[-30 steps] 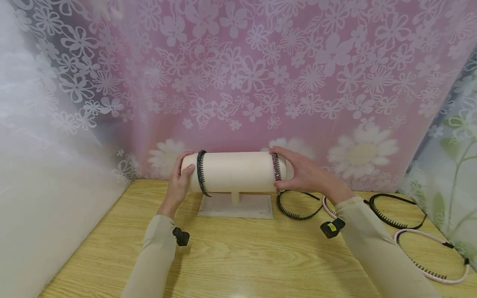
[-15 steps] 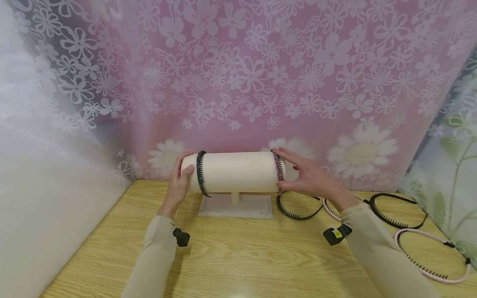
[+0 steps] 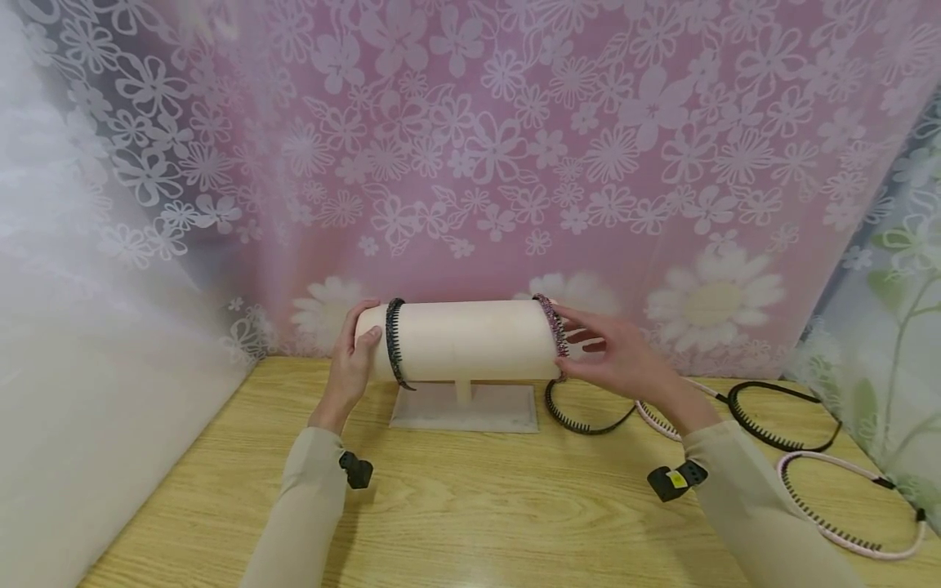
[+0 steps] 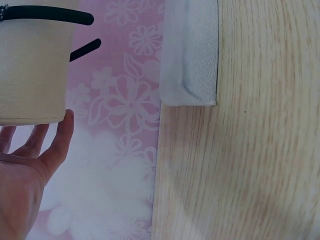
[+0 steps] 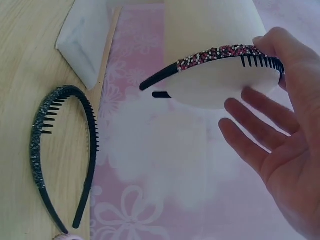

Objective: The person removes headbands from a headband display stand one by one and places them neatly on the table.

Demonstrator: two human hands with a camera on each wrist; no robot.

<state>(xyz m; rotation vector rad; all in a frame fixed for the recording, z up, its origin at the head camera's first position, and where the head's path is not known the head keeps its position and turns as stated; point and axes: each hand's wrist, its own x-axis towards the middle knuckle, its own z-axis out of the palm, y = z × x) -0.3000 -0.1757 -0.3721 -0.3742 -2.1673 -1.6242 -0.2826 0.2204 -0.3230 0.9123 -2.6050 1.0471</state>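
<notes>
A cream padded cylinder [image 3: 470,339] of a headband stand lies horizontally on a short post above a grey base [image 3: 507,408]. My left hand [image 3: 350,367] grips its left end, thumb in front and fingers behind. Close beside that hand a dark toothed headband [image 3: 394,347] sits round the cylinder. At the right end my right hand [image 3: 628,359] pinches a pink-and-dark sparkly headband [image 3: 553,327] between thumb and forefinger. In the right wrist view this glittery headband [image 5: 215,55] sits slanted at the cylinder's end, and the other fingers [image 5: 250,142] are spread below it.
Right of the stand lie a black toothed headband [image 3: 581,428] and a pink one [image 3: 657,423], partly behind the right forearm. Farther right are another black headband [image 3: 772,441] and a pink one [image 3: 838,535]. A pink floral curtain [image 3: 470,204] hangs behind the wooden table [image 3: 456,506].
My right hand has moved right, drawing the sparkly headband toward the cylinder's right end, where it now tilts. The left hand keeps its grip in nearly the same place.
</notes>
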